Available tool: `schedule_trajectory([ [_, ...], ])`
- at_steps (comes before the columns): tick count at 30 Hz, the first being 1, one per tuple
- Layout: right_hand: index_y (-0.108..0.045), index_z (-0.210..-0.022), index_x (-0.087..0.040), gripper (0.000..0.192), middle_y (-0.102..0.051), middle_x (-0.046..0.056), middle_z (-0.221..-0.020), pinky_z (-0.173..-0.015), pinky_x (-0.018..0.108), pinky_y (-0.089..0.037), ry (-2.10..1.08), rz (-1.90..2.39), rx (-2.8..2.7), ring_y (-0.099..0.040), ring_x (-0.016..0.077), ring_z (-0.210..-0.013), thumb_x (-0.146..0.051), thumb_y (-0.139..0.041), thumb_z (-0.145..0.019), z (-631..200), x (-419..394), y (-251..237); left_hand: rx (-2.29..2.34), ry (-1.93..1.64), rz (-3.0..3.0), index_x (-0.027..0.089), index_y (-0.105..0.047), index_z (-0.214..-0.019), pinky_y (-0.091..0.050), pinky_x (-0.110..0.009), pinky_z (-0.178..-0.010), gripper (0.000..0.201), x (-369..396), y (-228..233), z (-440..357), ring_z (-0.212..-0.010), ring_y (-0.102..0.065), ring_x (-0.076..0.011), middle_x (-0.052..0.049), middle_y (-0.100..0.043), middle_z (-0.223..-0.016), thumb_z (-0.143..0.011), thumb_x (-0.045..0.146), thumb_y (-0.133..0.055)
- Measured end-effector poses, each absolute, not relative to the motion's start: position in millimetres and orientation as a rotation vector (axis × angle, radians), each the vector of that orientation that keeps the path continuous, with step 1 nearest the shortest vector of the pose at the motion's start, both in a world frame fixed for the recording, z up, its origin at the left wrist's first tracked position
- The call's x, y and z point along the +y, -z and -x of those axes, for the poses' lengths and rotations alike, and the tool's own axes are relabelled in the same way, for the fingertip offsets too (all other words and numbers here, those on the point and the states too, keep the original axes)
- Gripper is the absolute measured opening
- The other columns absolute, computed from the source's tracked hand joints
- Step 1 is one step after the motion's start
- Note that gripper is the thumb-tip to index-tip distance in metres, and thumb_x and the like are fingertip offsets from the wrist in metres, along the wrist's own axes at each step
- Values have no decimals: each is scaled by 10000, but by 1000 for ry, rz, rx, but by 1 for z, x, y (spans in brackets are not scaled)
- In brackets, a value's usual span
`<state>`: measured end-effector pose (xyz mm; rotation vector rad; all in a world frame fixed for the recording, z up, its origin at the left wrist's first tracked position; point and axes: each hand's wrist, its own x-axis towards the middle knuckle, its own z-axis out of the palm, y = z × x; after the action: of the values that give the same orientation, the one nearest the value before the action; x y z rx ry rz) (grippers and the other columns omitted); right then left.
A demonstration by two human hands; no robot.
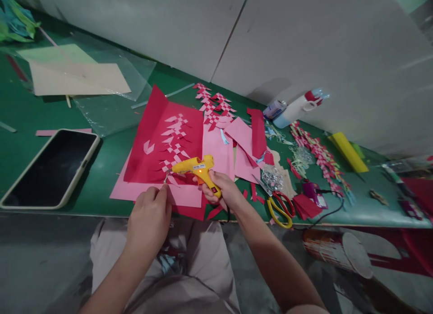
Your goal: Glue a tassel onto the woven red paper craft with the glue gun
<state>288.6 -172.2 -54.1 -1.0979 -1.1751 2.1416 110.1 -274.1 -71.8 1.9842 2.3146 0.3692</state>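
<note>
Your right hand (221,190) gripped the glue gun (196,167), its barrel pointing left toward your left hand (150,217), which pinched pink paper (182,196) at the tabletop's near edge.

Phone (50,167) left; scissors (280,208) right; bottle (297,107) by wall.

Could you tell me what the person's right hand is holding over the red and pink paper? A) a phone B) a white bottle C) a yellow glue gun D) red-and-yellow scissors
C: the right hand grips the yellow glue gun, while the scissors lie untouched on the table.
</note>
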Motion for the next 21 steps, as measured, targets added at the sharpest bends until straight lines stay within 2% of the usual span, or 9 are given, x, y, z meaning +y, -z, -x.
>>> schedule_trajectory([
  [4,-631,-1038,-71,580,-449,-59,-500,-390,203,-188,-2116,1094,-1210,-313,53,-373,-600,-609,-804,-286,-173,55,2317,-366,-1986,112,-642,-1184,-470,-327,-695,369,-274,71,-111,-808,-589,-235,-108,-642,-909,-889,207,-442],
  [9,-621,-1002,-86,589,-415,-66,-502,-405,213,-150,-2069,1112,-1086,-265,50,-379,-638,-585,-799,-293,-172,41,2299,-388,-1974,116,-640,-1185,-480,-330,-706,368,-274,72,-109,-821,-598,-235,-112,-646,-911,-878,204,-459],
  [13,-608,-954,-108,526,-411,-59,-498,-416,226,-150,-1964,1140,-1052,-269,59,-386,-612,-591,-805,-305,-173,30,2299,-503,-1993,131,-649,-1172,-466,-307,-667,352,-279,72,-107,-768,-606,-210,-92,-670,-891,-898,230,-453],
  [18,-600,-984,-121,544,-403,-53,-535,-437,232,-180,-1838,1156,-1067,-288,68,-412,-639,-548,-828,-322,-187,30,2280,-723,-2023,180,-674,-1118,-430,-253,-616,292,-289,67,-100,-765,-629,-158,-49,-701,-937,-913,251,-478],
  [21,-588,-979,-137,532,-430,-36,-580,-449,238,-199,-1756,1177,-1144,-327,79,-441,-645,-551,-825,-330,-198,34,2284,-742,-2080,183,-686,-1073,-422,-249,-619,269,-290,64,-92,-773,-627,-155,-46,-698,-923,-919,272,-484],
])
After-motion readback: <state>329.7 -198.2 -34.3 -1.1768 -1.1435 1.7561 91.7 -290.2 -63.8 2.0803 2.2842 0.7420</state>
